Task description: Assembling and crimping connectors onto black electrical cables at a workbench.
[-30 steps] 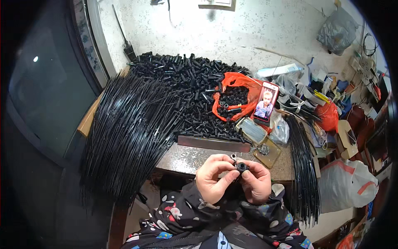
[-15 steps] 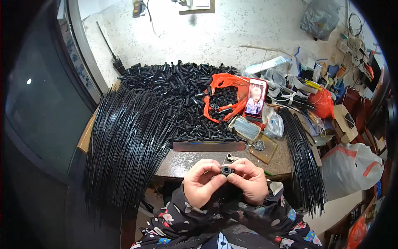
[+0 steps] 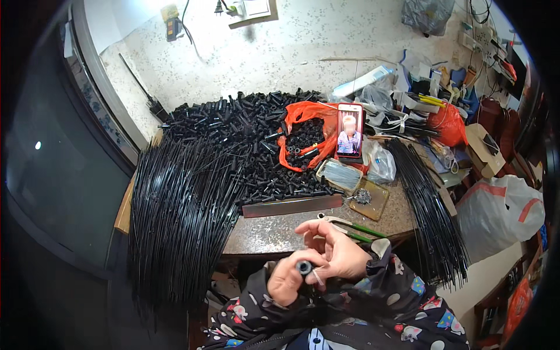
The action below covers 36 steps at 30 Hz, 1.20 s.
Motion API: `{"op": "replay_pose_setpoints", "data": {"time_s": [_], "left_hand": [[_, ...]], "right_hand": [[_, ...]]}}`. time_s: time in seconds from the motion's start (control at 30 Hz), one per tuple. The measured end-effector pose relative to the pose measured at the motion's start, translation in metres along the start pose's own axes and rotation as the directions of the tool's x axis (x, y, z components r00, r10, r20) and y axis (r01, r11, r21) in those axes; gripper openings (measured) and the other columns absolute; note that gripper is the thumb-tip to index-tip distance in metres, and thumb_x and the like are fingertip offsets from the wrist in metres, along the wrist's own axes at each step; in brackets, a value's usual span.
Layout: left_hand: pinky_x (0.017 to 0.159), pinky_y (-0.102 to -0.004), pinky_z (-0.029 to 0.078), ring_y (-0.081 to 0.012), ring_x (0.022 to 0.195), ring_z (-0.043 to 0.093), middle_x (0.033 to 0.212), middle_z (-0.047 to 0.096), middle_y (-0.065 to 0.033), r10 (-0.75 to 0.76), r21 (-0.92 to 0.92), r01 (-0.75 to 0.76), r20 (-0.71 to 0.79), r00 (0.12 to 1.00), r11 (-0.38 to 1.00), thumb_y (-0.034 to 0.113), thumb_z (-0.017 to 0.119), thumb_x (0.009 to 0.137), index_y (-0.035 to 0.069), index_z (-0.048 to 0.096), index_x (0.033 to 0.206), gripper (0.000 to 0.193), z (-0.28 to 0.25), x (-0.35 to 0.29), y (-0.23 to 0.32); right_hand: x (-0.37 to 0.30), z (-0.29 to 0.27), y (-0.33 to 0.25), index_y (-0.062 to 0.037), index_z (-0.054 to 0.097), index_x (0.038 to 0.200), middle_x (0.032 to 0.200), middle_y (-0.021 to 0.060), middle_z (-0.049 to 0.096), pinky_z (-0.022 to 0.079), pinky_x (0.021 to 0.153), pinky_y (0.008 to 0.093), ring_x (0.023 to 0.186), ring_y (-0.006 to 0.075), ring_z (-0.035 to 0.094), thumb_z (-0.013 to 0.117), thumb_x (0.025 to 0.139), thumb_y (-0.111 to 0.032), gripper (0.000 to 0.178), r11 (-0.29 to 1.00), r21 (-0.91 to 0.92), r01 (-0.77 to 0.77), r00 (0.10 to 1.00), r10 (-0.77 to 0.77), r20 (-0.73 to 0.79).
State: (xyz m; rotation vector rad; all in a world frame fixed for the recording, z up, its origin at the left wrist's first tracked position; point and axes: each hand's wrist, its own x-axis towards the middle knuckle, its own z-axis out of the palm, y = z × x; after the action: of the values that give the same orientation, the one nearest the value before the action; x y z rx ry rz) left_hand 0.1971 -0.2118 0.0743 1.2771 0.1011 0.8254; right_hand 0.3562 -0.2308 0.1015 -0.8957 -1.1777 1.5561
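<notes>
My left hand [image 3: 284,281] is closed around a short black tube [image 3: 304,267], its round hollow end facing up. Close against it, my right hand [image 3: 345,255] has its upper fingers raised and bent. The right thumb side meets the left fingers beside the tube. A thin pale sliver [image 3: 318,277] shows there, too blurred to name. Just beyond the right hand, green-handled pliers [image 3: 350,226] lie on the table.
Black tubular parts [image 3: 216,119] are heaped behind a dark bar [image 3: 291,206]. Long black rods [image 3: 181,216] lie left, more rods [image 3: 429,204] right. A red bag [image 3: 309,108] of small parts, a phone [image 3: 350,131], a box of thin sticks [image 3: 341,175] and a tray [image 3: 373,204] stand beyond.
Both hands have turned and the left has dropped lower, the tube staying in it. My right fingers have lifted away from their two-handed pinch. The view has shifted, showing more of the pliers.
</notes>
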Motion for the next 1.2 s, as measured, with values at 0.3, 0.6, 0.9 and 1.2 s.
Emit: {"op": "replay_pose_setpoints", "data": {"time_s": [0.3,0.6,0.9,1.2], "left_hand": [[0.049,-0.019,0.034,-0.0078,0.06,0.045,0.075,0.052,-0.0068,-0.038,-0.274,-0.011,-0.172,0.984,0.962,0.036,0.054,0.083,0.001,0.046,0.09,0.037,-0.015,0.012,0.005],[0.056,-0.0227,0.032,-0.0095,0.062,0.04,0.072,0.047,-0.0053,0.123,-0.129,-0.151,-0.204,0.971,0.98,0.042,0.049,0.084,0.0,0.045,0.083,0.043,-0.01,0.015,0.014],[0.042,-0.0181,0.032,-0.0051,0.047,0.042,0.061,0.05,-0.0016,0.162,0.249,-0.083,-0.318,0.934,0.965,0.045,0.053,0.081,-0.001,0.051,0.082,0.047,-0.018,0.018,0.0],[0.041,-0.0191,0.027,-0.0061,0.043,0.037,0.055,0.045,-0.002,0.277,0.461,-0.056,-0.427,0.861,0.885,0.055,0.042,0.081,0.001,0.047,0.075,0.055,-0.025,0.027,-0.009]], "right_hand": [[-0.015,0.028,-0.019,-0.0138,0.064,0.091,0.091,-0.0003,0.052,0.035,0.07,0.0342,0.081,0.0184,0.047,0.067,0.064,-0.024,0.029,-0.006,-0.972,0.236,0.549,-0.824,0.138],[-0.014,0.017,-0.029,-0.0123,0.064,0.095,0.092,-0.0001,0.054,0.035,0.065,0.0307,0.08,0.019,0.046,0.068,0.064,-0.03,0.036,-0.174,-0.949,0.261,0.555,-0.777,0.295],[0.001,-0.001,-0.027,-0.0107,0.064,0.093,0.086,-0.0013,0.057,0.034,0.065,0.0298,0.076,0.0155,0.047,0.065,0.066,-0.031,0.034,-0.284,-0.918,0.278,0.567,-0.723,0.395],[-0.003,-0.019,0.01,-0.0043,0.053,0.077,0.084,0.0111,0.052,0.042,0.063,0.0345,0.069,0.0259,0.052,0.062,0.076,-0.02,0.018,0.281,-0.798,0.533,0.612,-0.779,0.135]]}}
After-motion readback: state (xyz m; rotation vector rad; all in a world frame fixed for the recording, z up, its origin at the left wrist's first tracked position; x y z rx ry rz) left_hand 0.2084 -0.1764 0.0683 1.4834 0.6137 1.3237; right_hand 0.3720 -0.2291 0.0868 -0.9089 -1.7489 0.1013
